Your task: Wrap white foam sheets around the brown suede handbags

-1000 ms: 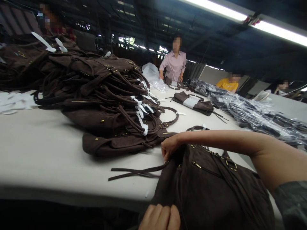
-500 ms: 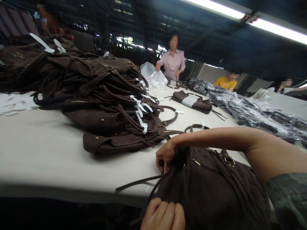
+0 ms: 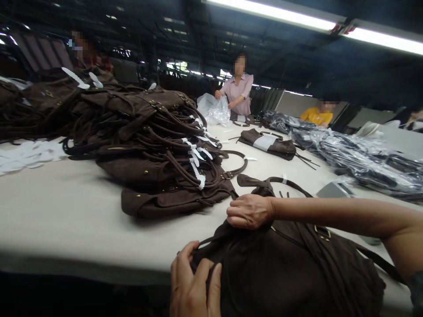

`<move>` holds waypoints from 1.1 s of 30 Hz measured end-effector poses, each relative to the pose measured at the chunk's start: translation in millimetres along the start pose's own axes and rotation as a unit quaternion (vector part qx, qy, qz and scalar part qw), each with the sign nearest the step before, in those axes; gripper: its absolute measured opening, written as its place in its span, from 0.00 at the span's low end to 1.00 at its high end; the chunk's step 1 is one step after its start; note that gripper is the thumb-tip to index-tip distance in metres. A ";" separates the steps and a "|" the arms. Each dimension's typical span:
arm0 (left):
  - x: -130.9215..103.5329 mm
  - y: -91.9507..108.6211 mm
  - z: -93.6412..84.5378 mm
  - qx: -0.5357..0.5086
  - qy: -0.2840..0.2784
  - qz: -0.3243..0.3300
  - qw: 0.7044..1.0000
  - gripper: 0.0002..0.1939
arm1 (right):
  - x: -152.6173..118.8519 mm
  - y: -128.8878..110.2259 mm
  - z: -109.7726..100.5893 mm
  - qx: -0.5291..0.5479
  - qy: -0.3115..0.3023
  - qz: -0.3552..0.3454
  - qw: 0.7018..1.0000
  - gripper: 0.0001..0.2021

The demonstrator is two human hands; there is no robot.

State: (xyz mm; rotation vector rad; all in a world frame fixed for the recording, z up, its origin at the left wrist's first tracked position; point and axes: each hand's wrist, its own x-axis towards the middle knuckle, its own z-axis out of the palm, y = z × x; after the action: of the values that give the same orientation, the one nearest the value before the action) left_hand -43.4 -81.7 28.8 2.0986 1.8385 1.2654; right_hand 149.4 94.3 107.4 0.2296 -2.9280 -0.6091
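A dark brown handbag (image 3: 280,268) lies at the table's near edge in front of me, with a small gold zip and a buckle on its upper part. My left hand (image 3: 194,281) is curled around the bag's left end, fingers bent over its edge. Closed in a fist, my right hand (image 3: 249,212) grips the bag's upper left edge; its fingertips are hidden. Just beyond that hand are a looped handle (image 3: 292,185) with a white wrap and a brown zipped flap (image 3: 253,181).
A tall pile of brown handbags (image 3: 158,167) with white-wrapped handles stands left. White paper pieces (image 3: 29,156) lie farther left. Another bag with a white band (image 3: 264,141) lies mid-table. Plastic-wrapped bags (image 3: 350,152) line the right. A person (image 3: 238,88) across the table handles clear plastic.
My left hand has shifted left and up, from the bag's front to its left end. My right hand has risen from beside the bag to its upper edge. The view has shifted slightly.
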 end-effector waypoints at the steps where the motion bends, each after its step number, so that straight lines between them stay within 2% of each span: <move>1: 6.1 -4.1 -2.8 0.000 -0.026 0.004 1.000 0.10 | -0.9 0.1 -1.4 -0.004 0.012 0.001 1.000 0.13; 4: 31.1 -14.0 -12.7 -0.062 -0.182 -0.037 0.981 0.14 | -0.6 -1.5 -7.4 0.011 0.014 0.007 1.000 0.12; 7: 60.3 -17.4 -21.7 -0.176 -0.353 -0.096 0.914 0.14 | -1.2 -4.4 -8.3 0.037 -0.015 0.008 0.999 0.12; 9: 75.7 -16.5 -26.4 -0.238 -0.410 -0.123 0.872 0.12 | -3.6 -5.4 -4.8 0.047 -0.022 0.008 0.999 0.10; 12: 88.1 -13.8 -31.4 -0.300 -0.439 -0.169 0.830 0.08 | -8.4 -4.8 2.4 0.064 -0.021 0.023 0.997 0.08; 15: 90.2 -12.6 -29.6 -0.386 -0.471 -0.235 0.757 0.11 | -12.3 -2.1 8.5 0.094 -0.037 0.058 0.993 0.09; 17: 88.7 -12.9 -23.0 -0.438 -0.446 -0.317 0.713 0.16 | -14.0 1.3 11.9 0.112 -0.058 0.074 0.989 0.09; 19: 86.6 -14.1 -14.0 -0.472 -0.404 -0.384 0.683 0.20 | -14.6 5.5 15.5 0.124 -0.076 0.079 0.986 0.09; 20: 85.6 -15.3 -9.6 -0.485 -0.397 -0.401 0.668 0.21 | -14.3 7.6 17.4 0.130 -0.083 0.080 0.985 0.09; 23: 83.4 -22.9 -0.1 -0.497 -0.422 -0.415 0.635 0.22 | -11.0 13.5 23.2 0.166 -0.103 0.099 0.976 0.10; 24: 82.8 -27.2 1.6 -0.488 -0.423 -0.421 0.637 0.22 | -9.0 15.5 24.2 0.191 -0.108 0.115 0.969 0.09; 25: 82.4 -32.3 2.5 -0.472 -0.409 -0.425 0.655 0.22 | -6.8 17.6 24.3 0.223 -0.105 0.138 0.959 0.08; 26: 81.8 -38.0 2.8 -0.448 -0.384 -0.420 0.689 0.22 | -4.4 19.8 22.9 0.261 -0.093 0.165 0.947 0.07; 29: 78.1 -54.3 0.9 -0.320 -0.267 -0.345 0.841 0.19 | 3.1 24.8 7.8 0.377 -0.017 0.235 0.896 0.13; 30: 75.8 -58.4 0.0 -0.272 -0.234 -0.315 0.879 0.18 | 5.7 24.9 -0.5 0.412 0.004 0.236 0.880 0.14; 31: 73.2 -61.5 -0.7 -0.235 -0.211 -0.294 0.902 0.17 | 8.4 23.6 -9.8 0.447 0.009 0.223 0.866 0.15; 33: 67.8 -64.7 -1.0 -0.209 -0.192 -0.280 0.917 0.17 | 14.3 16.7 -28.0 0.504 -0.023 0.174 0.845 0.16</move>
State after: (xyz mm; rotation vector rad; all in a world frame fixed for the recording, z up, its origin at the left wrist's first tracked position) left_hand -99.2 -6.3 29.2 1.3378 1.6317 0.9106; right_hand 138.1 96.1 141.1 -0.2268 -2.8901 1.0161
